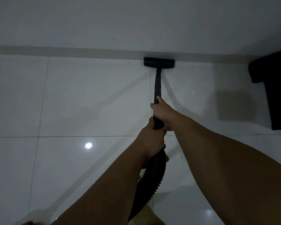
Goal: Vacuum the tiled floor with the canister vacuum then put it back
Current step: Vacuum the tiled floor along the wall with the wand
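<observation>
White glossy tiles (91,98) run up to a beige skirting strip (71,51) under a pale wall (136,21). I see the floor head (159,63) of the vacuum flat on the tile, its far edge touching the skirting. From it the black wand (157,85) rises toward me. My right hand (161,113) is wrapped tight around the wand; my left hand (150,142) is clenched just behind, where the ribbed hose (152,179) begins. A dark object (272,91) stands well apart at right. To work this edge well, I judge: keep the head flat, draw straight back, overlap each pass, and keep the hose clear of my feet.
</observation>
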